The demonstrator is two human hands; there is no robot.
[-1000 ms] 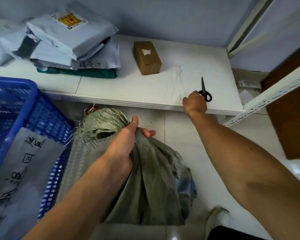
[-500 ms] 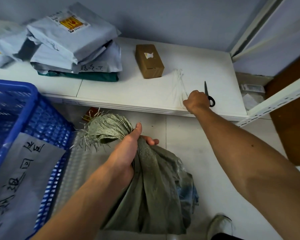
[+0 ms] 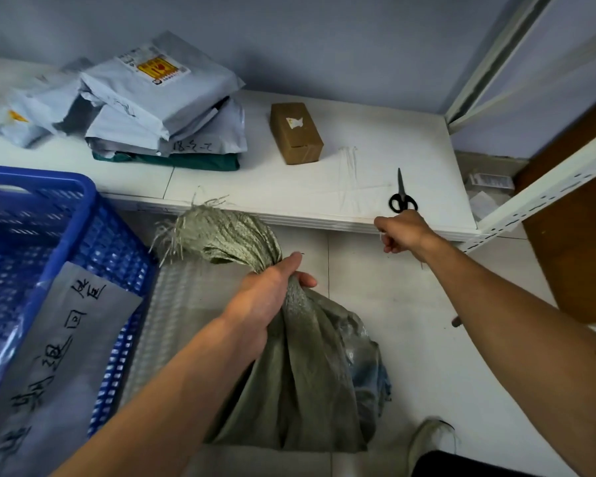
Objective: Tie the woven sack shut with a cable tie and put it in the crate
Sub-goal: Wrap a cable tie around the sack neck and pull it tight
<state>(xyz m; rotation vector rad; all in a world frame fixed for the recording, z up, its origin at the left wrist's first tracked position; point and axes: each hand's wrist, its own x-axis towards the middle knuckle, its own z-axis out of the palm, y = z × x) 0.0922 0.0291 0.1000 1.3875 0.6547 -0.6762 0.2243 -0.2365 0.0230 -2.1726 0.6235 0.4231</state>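
Note:
A grey-green woven sack (image 3: 307,373) stands on the white floor, its neck bunched and its frayed top (image 3: 217,232) fanning out above my grip. My left hand (image 3: 269,297) grips that neck tightly. My right hand (image 3: 405,234) hovers just in front of the shelf edge, fingers curled, pinching a thin white cable tie that barely shows. Several more white cable ties (image 3: 348,173) lie on the white shelf (image 3: 255,187). The blue plastic crate (image 3: 66,187) stands to the left of the sack, with a grey bag with black handwriting (image 3: 59,356) draped over its near side.
Black scissors (image 3: 401,201) lie on the shelf just beyond my right hand. A small brown carton (image 3: 296,132) and a pile of grey mail bags (image 3: 145,108) sit farther back. A white shelf upright (image 3: 548,197) slants at right. My shoe (image 3: 427,438) is beside the sack.
My right hand drew back off the shelf from the cable ties toward me, fingers now closed. My left hand kept its hold on the sack neck.

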